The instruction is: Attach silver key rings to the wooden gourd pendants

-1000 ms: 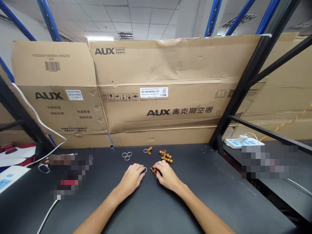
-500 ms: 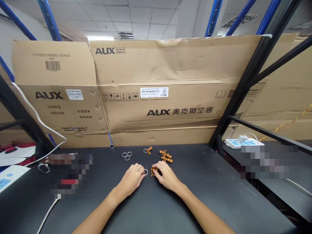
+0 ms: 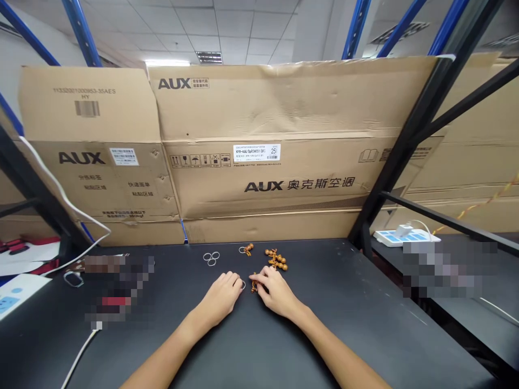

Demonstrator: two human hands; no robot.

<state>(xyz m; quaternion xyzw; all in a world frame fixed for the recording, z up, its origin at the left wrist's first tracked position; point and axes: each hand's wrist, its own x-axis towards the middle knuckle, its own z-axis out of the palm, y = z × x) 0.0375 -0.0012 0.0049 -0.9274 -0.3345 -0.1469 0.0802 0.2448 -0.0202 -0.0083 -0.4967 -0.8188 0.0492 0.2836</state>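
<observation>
My left hand (image 3: 224, 296) is closed on a metal ring (image 3: 243, 284), whose right edge shows past the fingertips. To its right, my right hand (image 3: 275, 290) pinches an orange-brown gourd charm (image 3: 254, 284) with a cord, partly hidden by the fingers. The ring and the charm are a small gap apart. Behind the hands lie a charm (image 3: 248, 247) beside a ring (image 3: 242, 250), and a cluster of several gourd charms (image 3: 278, 261). Three loose rings (image 3: 211, 257) lie together farther left.
Cardboard boxes (image 3: 263, 200) stand along the back of the black table (image 3: 324, 324). At the left are a white cable (image 3: 77, 210), a power strip (image 3: 18, 292) and blurred items. Another power strip (image 3: 391, 237) sits beyond the black frame at the right.
The right index finger has stretched a little left over the charm. The left fingers have shifted slightly and now cover more of the ring. Other things have stayed in place.
</observation>
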